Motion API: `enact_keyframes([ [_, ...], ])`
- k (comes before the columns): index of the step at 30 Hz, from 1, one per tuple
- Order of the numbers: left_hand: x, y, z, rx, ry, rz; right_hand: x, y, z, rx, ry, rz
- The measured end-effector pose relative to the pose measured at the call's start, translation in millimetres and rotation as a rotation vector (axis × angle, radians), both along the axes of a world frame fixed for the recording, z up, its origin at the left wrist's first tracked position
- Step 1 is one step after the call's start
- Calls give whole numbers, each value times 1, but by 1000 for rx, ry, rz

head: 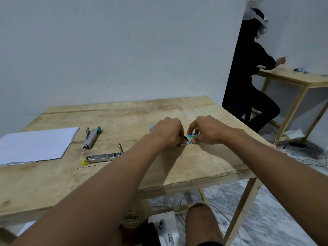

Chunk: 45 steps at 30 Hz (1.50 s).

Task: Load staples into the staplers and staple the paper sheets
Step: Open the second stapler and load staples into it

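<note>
Both my hands meet over the middle of the wooden table [53, 189] around a small blue staple box [190, 138]. My left hand [166, 133] pinches its open end flap. My right hand [206, 129] grips the box's other end. A green-ended stapler [91, 138] lies to the left. Nearer me, a yellow-ended stapler [102, 157] lies opened out flat, its metal channel showing. A stack of white paper sheets [33, 145] rests at the table's left edge. A few loose staples [182, 157] lie just in front of my hands.
A small light-blue item [150, 126] peeks out behind my left hand. Another person in black [252, 75] sits at a second wooden table [292, 79] to the right. Cables [305, 157] lie on the floor at right. A white device [165, 228] sits below, beside my knee [200, 221].
</note>
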<state>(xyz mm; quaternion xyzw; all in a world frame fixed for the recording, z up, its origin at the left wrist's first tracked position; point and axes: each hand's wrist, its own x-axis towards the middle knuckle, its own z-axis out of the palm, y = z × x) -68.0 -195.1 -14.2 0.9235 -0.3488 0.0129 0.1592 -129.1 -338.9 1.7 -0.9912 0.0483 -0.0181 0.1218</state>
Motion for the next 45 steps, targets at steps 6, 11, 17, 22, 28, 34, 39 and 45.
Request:
enact_keyframes([
  [6,-2,-9,2,-14,15,73,1,-3,0,4,10,5],
  [11,0,-12,4,2,78,93,1,-4,1,-4,23,17],
  [17,2,-11,9,19,189,128,0,-1,3,4,25,12],
  [22,-4,-9,14,-2,204,74,0,-2,2,9,22,5],
  [28,-5,-8,17,-82,252,47,1,-3,1,4,27,11],
  [34,-4,-4,19,-121,308,24,2,-4,3,14,38,7],
  [39,-2,-1,23,-191,305,53,4,-3,2,-1,38,0],
  [45,-3,6,26,-301,294,73,4,0,-1,-44,18,-3],
])
